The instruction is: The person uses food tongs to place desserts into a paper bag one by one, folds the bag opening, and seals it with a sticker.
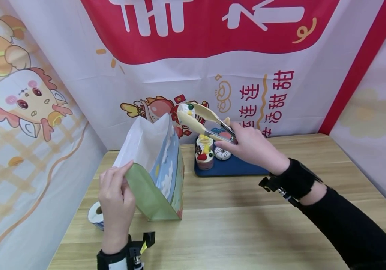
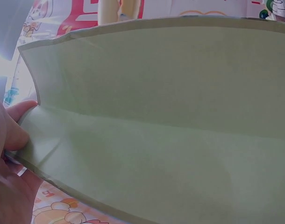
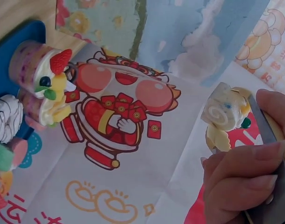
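Note:
My left hand (image 1: 116, 187) pinches the upper edge of a paper bag (image 1: 149, 197), whose near side is green and whose inside is white. The bag stands upright with its mouth spread. In the left wrist view its green side (image 2: 147, 88) fills most of the picture. My right hand (image 1: 251, 144) grips metal tongs with cream-coloured tips (image 1: 193, 123). Between those tips is a small cream-topped cake roll (image 3: 224, 111), with a swirl on its end and a dark green berry-like piece. Tongs and cake roll are raised, just right of the bag's mouth.
Behind the bag to the right, a blue tray (image 1: 233, 171) holds dessert cups (image 1: 205, 163), a white striped donut (image 1: 222, 153) and other sweets. A roll of labels or tape (image 1: 95, 215) stands left of the bag. Printed cloth walls (image 1: 179, 75) enclose the wooden table (image 1: 233, 232).

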Demonstrator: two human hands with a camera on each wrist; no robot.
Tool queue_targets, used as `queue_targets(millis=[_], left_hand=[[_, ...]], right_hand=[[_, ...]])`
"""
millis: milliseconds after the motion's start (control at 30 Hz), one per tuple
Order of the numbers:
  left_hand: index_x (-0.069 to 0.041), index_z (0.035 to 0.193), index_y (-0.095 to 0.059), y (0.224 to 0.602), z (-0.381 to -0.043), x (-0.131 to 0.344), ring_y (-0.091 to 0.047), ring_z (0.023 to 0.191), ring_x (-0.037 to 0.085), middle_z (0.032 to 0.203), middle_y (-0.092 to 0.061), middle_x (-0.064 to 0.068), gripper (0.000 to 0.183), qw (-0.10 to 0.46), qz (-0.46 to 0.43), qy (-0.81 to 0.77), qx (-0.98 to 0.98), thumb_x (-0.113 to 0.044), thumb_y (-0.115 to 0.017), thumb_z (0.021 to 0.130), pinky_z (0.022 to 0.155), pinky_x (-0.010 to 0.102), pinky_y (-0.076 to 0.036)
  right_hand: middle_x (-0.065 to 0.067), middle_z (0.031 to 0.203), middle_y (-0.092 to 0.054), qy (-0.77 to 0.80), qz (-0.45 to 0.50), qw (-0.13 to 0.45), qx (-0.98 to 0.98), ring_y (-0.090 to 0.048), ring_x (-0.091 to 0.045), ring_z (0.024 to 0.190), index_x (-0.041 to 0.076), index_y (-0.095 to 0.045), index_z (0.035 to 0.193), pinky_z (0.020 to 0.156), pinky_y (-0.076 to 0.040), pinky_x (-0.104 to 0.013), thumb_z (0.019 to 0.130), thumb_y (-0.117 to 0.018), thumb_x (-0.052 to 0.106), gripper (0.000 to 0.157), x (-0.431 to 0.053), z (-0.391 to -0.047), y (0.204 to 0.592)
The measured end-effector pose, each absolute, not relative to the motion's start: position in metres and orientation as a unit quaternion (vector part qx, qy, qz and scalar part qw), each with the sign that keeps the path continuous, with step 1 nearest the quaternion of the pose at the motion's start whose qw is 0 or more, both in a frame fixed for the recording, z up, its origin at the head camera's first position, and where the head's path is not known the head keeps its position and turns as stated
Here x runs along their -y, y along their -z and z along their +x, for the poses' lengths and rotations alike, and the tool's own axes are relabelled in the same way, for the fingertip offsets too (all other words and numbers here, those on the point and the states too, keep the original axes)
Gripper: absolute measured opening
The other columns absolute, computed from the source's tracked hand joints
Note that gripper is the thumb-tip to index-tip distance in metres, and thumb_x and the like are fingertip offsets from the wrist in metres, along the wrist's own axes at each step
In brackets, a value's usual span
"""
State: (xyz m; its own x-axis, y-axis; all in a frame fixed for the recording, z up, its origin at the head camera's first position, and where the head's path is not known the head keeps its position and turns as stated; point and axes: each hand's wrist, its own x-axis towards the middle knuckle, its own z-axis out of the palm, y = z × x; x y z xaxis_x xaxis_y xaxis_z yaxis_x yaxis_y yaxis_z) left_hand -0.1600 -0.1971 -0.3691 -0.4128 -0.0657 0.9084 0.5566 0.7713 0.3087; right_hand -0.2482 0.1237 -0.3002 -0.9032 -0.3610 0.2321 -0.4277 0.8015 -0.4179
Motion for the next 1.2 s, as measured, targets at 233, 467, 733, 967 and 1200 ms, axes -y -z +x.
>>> queue_targets(millis=[233, 467, 733, 967, 1200], left_hand=[[0.008, 0.105, -0.068, 0.369, -0.16, 0.198, -0.046, 0.073, 0.033, 0.078, -0.057, 0.022, 0.041, 0.519, -0.159, 0.299, 0.785, 0.019, -0.039, 0.079, 0.068, 0.042, -0.034], [0.008, 0.105, -0.067, 0.369, -0.158, 0.198, -0.047, 0.074, 0.033, 0.078, -0.057, 0.022, 0.042, 0.516, -0.157, 0.3, 0.787, 0.02, -0.039, 0.077, 0.068, 0.043, -0.035], [0.009, 0.104, -0.068, 0.368, -0.159, 0.197, -0.047, 0.073, 0.033, 0.078, -0.057, 0.022, 0.041, 0.519, -0.159, 0.303, 0.783, 0.02, -0.039, 0.077, 0.068, 0.043, -0.035], [0.008, 0.105, -0.068, 0.368, -0.159, 0.198, -0.047, 0.073, 0.033, 0.078, -0.057, 0.021, 0.041, 0.518, -0.158, 0.301, 0.785, 0.019, -0.039, 0.077, 0.067, 0.042, -0.035], [0.008, 0.104, -0.068, 0.367, -0.158, 0.197, -0.047, 0.074, 0.033, 0.078, -0.057, 0.021, 0.042, 0.515, -0.156, 0.301, 0.787, 0.02, -0.039, 0.076, 0.066, 0.041, -0.035]], right_hand=[[-0.007, 0.065, -0.046, -0.245, 0.222, 0.081, 0.94, -0.048, -0.018, 0.051, 0.004, -0.05, 0.112, 0.044, -0.034, -0.028, 0.085, -0.056, 0.057, 0.06, -0.115, -0.244, 0.294], [-0.005, 0.066, -0.047, -0.255, 0.243, 0.077, 0.933, -0.047, -0.017, 0.051, 0.007, -0.048, 0.109, 0.046, -0.033, -0.027, 0.086, -0.057, 0.054, 0.054, -0.103, -0.24, 0.287], [-0.006, 0.065, -0.051, -0.245, 0.256, 0.047, 0.934, -0.048, -0.018, 0.049, 0.005, -0.047, 0.126, 0.042, -0.035, -0.025, 0.085, -0.058, 0.055, 0.066, -0.087, -0.239, 0.282], [-0.005, 0.064, -0.051, -0.216, 0.284, 0.039, 0.933, -0.05, -0.016, 0.049, 0.007, -0.048, 0.12, 0.042, -0.035, -0.024, 0.085, -0.056, 0.056, 0.061, -0.072, -0.234, 0.278], [0.0, 0.061, -0.061, -0.236, 0.295, -0.001, 0.926, -0.057, -0.01, 0.048, 0.006, -0.048, 0.119, 0.045, -0.041, -0.025, 0.086, -0.055, 0.056, 0.06, -0.061, -0.232, 0.279]])
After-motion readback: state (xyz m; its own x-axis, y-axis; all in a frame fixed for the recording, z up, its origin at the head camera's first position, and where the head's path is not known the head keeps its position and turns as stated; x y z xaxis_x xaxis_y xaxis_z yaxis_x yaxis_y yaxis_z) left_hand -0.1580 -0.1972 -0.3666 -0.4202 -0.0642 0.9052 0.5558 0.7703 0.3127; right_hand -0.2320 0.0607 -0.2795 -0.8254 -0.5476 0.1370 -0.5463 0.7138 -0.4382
